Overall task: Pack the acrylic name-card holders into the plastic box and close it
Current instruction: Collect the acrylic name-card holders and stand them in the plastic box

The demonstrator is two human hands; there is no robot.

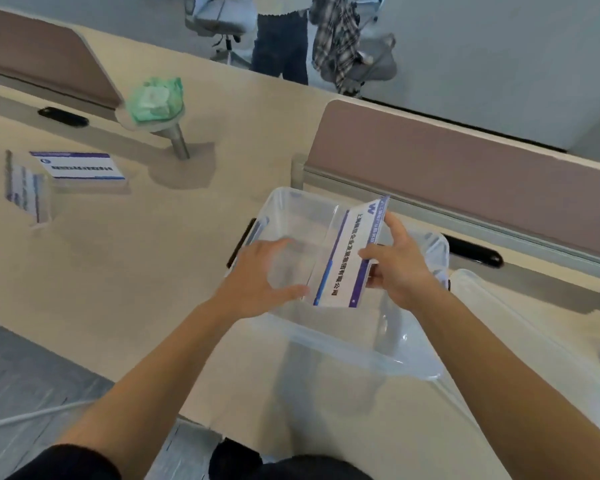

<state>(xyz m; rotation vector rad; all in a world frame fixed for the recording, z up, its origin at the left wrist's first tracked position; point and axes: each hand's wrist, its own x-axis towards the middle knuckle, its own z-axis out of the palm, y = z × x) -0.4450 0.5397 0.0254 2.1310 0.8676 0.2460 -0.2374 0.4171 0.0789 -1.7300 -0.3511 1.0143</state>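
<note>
A clear plastic box (357, 344) stands open on the beige desk in front of me. Over its opening hangs an acrylic name-card holder (347, 258) with a white and purple card inside. My right hand (400, 268) grips its right edge, thumb on the card face. My left hand (260, 282) is spread with straight fingers and touches the holder's clear left panel. Two more holders lie at the far left of the desk: one flat (80, 166), one on its side (25, 188). The clear lid (534, 344) lies to the right of the box.
A green packet (155, 98) sits on a round stand with a metal post behind the box. Mauve desk dividers (465, 161) run along the back and right. A person and office chairs stand beyond the desk. The desk edge drops to grey floor at lower left.
</note>
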